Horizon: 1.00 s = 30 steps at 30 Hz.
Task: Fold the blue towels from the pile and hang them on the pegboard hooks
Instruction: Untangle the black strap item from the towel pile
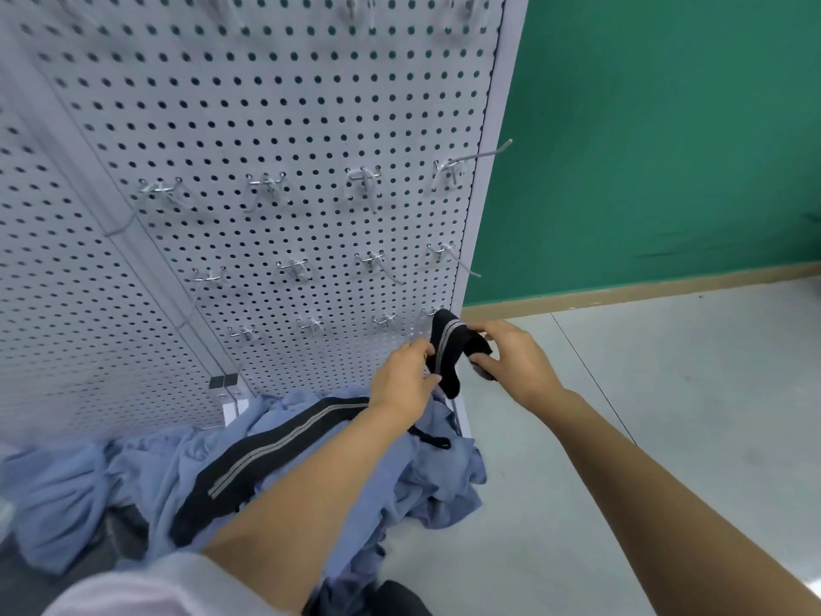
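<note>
White pegboard (266,126), with the pile of blue towels (146,473) heaped on the floor at its foot. One towel's dark striped band (446,349) is held up just beside the lowest right hook (428,312). It is pinched from either side by the left hand (404,384) and right hand (515,362), fingers curled. Hanging is judged to be in hand; next, the band must be guided over that hook.
</note>
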Motion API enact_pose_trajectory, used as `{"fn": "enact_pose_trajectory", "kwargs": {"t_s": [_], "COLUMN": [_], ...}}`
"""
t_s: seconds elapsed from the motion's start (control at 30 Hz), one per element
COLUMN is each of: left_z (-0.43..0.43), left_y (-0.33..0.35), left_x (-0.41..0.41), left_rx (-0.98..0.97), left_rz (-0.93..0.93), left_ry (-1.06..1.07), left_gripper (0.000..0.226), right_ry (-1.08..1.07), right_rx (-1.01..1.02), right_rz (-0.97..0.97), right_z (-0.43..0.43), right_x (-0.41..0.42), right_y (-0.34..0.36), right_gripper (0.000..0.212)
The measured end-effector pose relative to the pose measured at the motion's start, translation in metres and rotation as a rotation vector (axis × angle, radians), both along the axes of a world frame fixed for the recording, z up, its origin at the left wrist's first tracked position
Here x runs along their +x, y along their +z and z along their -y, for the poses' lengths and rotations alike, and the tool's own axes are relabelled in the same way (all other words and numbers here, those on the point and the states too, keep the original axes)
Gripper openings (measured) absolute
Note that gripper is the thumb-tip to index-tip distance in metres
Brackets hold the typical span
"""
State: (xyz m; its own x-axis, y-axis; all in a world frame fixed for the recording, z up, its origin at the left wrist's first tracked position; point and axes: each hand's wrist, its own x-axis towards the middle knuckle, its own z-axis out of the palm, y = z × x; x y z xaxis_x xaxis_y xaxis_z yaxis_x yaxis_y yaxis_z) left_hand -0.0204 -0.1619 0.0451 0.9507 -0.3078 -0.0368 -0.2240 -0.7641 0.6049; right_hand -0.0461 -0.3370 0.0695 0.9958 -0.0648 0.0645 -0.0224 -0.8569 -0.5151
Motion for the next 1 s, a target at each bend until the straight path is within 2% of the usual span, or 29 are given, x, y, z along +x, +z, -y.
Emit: {"fn": "enact_pose_trajectory", "kwargs": {"t_s": [0.17,0.33,0.53,0.67,0.9,1.0], "left_z": [-0.056,-0.136,-0.210,-0.222,-0.206,-0.202], "left_y": [0.034,0.046,0.009,-0.022,-0.073,-0.087], "left_x": [-0.008,-0.015,-0.023,-0.013,0.023,0.030], "left_rx": [0.008,0.042,0.056,0.051,0.054,0.103], "left_rz": [-0.047,-0.049,-0.176,-0.229,-0.330,-0.393], "left_ry": [0.051,0.138,0.230,0.281,0.265,0.209], "left_gripper": [0.014,0.008,0.008,0.022,0.007,0.031], "right_ry": [0.097,0.209,0.260,0.318,0.385,0.407], "right_rx": [-0.047,-0.020,-0.038,-0.079,-0.240,-0.333], "right_rz": [0.083,-0.025,-0.133,-0.226,-0.281,-0.268], "right_z": [-0.051,-0.118,-0.177,-0.194,-0.203,-0.202], "right_x": [-0.031,-0.041,-0.033,-0.016,0.023,0.029], "right_y": [0.028,0.019,-0.015,-0.045,-0.089,-0.099], "right_gripper": [0.038,0.033,0.025,0.030,0.047,0.045]}}
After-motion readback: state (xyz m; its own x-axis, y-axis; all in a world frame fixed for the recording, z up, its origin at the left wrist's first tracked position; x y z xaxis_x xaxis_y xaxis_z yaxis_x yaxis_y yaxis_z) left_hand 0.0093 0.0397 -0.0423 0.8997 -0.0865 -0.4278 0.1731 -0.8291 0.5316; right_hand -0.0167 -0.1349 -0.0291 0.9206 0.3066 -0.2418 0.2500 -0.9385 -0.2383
